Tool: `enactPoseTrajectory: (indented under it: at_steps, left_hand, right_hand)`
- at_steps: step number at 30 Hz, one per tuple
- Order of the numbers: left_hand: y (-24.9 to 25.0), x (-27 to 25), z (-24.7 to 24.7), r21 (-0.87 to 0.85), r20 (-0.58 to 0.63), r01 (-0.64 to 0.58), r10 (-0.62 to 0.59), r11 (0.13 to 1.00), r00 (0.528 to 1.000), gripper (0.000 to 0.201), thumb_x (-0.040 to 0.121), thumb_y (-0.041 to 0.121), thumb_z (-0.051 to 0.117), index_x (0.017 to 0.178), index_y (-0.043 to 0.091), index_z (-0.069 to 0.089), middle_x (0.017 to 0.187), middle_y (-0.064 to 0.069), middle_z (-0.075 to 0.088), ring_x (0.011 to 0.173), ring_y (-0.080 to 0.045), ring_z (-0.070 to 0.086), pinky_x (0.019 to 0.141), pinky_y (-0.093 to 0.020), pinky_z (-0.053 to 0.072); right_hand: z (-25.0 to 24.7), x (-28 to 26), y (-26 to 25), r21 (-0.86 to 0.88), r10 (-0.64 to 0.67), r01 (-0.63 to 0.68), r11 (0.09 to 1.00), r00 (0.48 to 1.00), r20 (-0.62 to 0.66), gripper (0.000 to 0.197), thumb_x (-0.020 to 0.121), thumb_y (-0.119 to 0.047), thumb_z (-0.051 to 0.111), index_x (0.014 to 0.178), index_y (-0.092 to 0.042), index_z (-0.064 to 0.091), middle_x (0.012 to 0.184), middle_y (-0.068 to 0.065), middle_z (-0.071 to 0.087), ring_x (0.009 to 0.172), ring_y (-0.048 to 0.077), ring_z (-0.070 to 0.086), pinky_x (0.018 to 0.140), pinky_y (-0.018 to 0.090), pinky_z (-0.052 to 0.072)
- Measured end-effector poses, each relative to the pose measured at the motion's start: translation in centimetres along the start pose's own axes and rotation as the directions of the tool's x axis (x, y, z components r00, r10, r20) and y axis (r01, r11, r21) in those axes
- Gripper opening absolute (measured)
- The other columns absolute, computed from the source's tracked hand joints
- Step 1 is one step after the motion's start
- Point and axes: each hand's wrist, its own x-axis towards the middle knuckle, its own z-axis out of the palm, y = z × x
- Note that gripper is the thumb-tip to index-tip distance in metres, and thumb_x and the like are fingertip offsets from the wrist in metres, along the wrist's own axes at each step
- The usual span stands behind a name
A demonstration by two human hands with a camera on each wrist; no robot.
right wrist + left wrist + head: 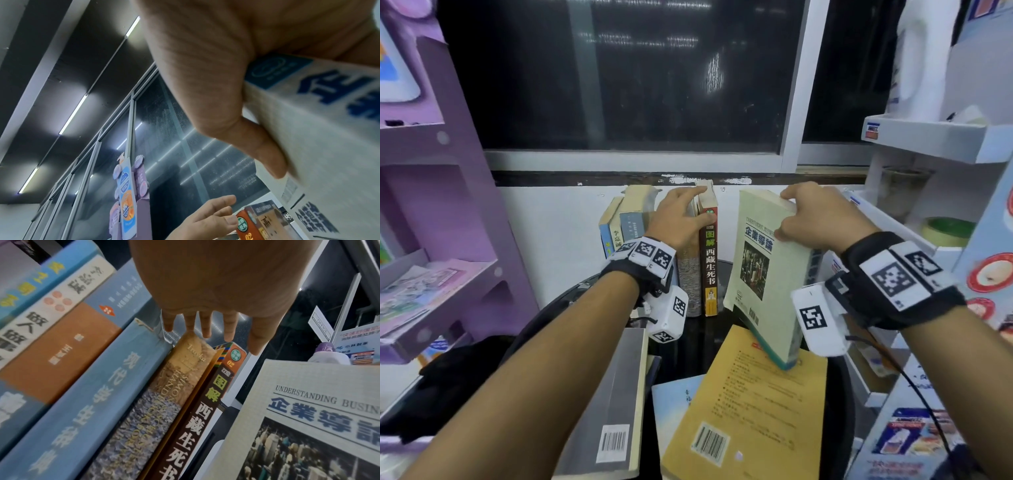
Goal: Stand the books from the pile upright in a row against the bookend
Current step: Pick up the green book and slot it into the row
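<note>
Tilting in your pinching right hand [812,219], the pale book [770,274] may knock the row's red-spined book [708,260] over — your left hand [681,219], fingers spread, only rests there.

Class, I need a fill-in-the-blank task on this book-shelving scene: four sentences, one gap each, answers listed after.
1. The right hand grips the pale green book by its ____ edge.
2. The left hand rests on the row of ____ books.
3. The English words on the pale green book's cover begin with "____".
4. The yellow book lying flat shows a ____ near its lower corner.

Missing words: top; upright; UNDERSTANDING; barcode
</note>
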Motion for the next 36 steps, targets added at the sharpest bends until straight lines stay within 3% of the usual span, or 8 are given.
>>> enactPoseTrajectory:
  at_steps: [2,7,15,19,22,30,33,36]
  left_hand:
    - [-0.4,0.8,0.2,-0.008,0.009,0.004,-0.004,1.000,1.000,0.056,0.089,0.039,0.061,0.142,0.031,0.042,0.150,0.001,0.036,0.137,-0.019,0.030,0.109,-0.038,0.024]
    - [-2.1,2.1,1.1,-0.084,0.077,0.011,-0.005,0.996,0.997,0.051,0.088,0.043,0.061,0.137,0.035,0.048,0.149,0.001,0.035,0.136,-0.020,0.034,0.114,-0.044,0.027]
    - [-2.9,2.6,1.2,-0.156,0.123,-0.027,0.046,0.987,0.991,0.053,0.087,0.043,0.063,0.136,0.031,0.048,0.151,0.006,0.036,0.136,-0.016,0.036,0.113,-0.044,0.030]
    - [-3.4,2.6,1.3,-0.172,0.138,-0.062,0.087,0.983,0.987,0.057,0.085,0.047,0.061,0.137,0.029,0.046,0.148,0.001,0.041,0.134,-0.017,0.039,0.112,-0.046,0.033]
    - [-3.5,2.7,1.5,-0.187,0.130,-0.081,0.106,0.979,0.986,0.059,0.083,0.048,0.060,0.136,0.027,0.045,0.144,-0.001,0.045,0.131,-0.016,0.042,0.111,-0.043,0.033]
    - [-3.6,2.5,1.3,-0.164,0.091,-0.130,0.146,0.978,0.985,0.050,0.091,0.031,0.062,0.138,0.022,0.045,0.145,-0.002,0.043,0.131,-0.015,0.041,0.111,-0.033,0.032]
    - [-3.7,2.6,1.4,-0.148,0.086,-0.139,0.153,0.979,0.985,0.050,0.092,0.031,0.062,0.138,0.021,0.045,0.147,-0.002,0.041,0.134,-0.015,0.039,0.112,-0.035,0.031]
    - [-3.8,2.5,1.4,-0.150,0.090,-0.143,0.158,0.978,0.983,0.051,0.091,0.032,0.061,0.138,0.022,0.045,0.147,-0.002,0.041,0.133,-0.017,0.040,0.112,-0.040,0.032]
  right_hand:
    - [0.3,1.3,0.1,0.016,0.024,-0.024,1.000,1.000,-0.007,0.045,0.087,-0.018,0.061,0.130,-0.014,0.050,0.118,0.014,0.060,0.099,0.031,0.061,0.081,0.042,0.055]
    - [1.3,4.3,-0.2,0.071,0.065,-0.062,0.996,0.997,-0.049,0.042,0.088,-0.018,0.061,0.128,-0.012,0.052,0.118,0.015,0.060,0.100,0.033,0.062,0.083,0.044,0.055]
    - [5.2,8.4,-1.9,0.171,0.113,-0.092,0.981,0.986,-0.120,0.046,0.084,-0.021,0.064,0.127,-0.012,0.053,0.126,0.016,0.058,0.109,0.037,0.058,0.089,0.043,0.052]
    - [7.4,9.9,-2.4,0.218,0.116,-0.086,0.972,0.985,-0.127,0.051,0.085,-0.020,0.063,0.134,-0.014,0.049,0.131,0.015,0.055,0.117,0.036,0.054,0.090,0.036,0.046]
    - [8.6,10.7,-2.7,0.229,0.105,-0.074,0.971,0.986,-0.126,0.057,0.082,-0.021,0.063,0.137,-0.021,0.049,0.133,0.013,0.054,0.120,0.035,0.052,0.094,0.038,0.045]
    - [10.3,11.4,-2.8,0.230,0.118,-0.091,0.969,0.988,-0.103,0.055,0.074,-0.028,0.055,0.129,-0.035,0.050,0.125,0.007,0.059,0.110,0.032,0.058,0.091,0.043,0.050]
    - [10.4,11.8,-2.8,0.275,0.080,-0.062,0.959,0.995,-0.057,0.060,0.064,-0.035,0.048,0.123,-0.038,0.052,0.114,0.007,0.063,0.098,0.030,0.062,0.086,0.043,0.054]
    - [10.0,11.7,-2.2,0.320,0.024,-0.020,0.947,1.000,-0.011,0.054,0.072,-0.038,0.056,0.126,-0.039,0.052,0.106,0.003,0.065,0.088,0.023,0.065,0.081,0.040,0.057]
